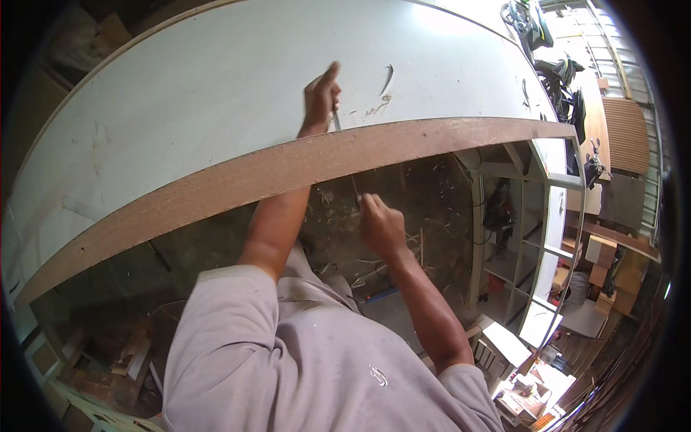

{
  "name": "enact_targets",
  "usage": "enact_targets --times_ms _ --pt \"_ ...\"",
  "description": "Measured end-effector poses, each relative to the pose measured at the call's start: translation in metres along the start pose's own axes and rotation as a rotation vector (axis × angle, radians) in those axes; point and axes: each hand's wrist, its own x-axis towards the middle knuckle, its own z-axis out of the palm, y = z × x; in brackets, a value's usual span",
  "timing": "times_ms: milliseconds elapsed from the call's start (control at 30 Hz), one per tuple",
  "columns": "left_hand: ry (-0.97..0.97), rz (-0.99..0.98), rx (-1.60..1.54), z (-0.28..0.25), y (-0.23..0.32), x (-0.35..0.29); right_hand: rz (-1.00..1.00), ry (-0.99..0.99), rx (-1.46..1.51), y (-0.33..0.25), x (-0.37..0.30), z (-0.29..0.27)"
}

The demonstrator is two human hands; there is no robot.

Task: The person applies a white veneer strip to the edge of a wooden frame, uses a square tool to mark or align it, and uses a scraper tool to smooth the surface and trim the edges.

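Note:
A long reddish-brown wooden board (237, 173) crosses the view in front of me. My left arm passes beneath it, and my left hand (322, 99) comes out on the far side, over a white panel (216, 86). Its fingers are closed around one end of a thin metal rod-like tool (336, 120), thumb sticking out. On the near side of the board, my right hand (383, 225) is closed on the tool's other end, below the board's edge. The board hides the tool's middle, and its exact kind cannot be made out.
A dark curled shaving (388, 79) and crumbs lie on the white panel. Beneath the board, wood scraps litter the dark floor (425, 194). A pale open frame (529, 216) stands at right. Farther right are stacked wooden pieces (601, 252) and a ribbed brown panel (625, 135).

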Motion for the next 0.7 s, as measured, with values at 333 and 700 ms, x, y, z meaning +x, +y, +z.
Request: enact_targets --times_ms 333,700 --pt "-0.097 0.336 0.521 0.018 -0.060 -0.156 0.227 -0.206 0.036 0.029 -0.246 -0.051" --pt "0.213 0.763 0.350 0.105 -0.002 -0.240 0.780 -0.041 0.168 0.055 -0.410 0.003"
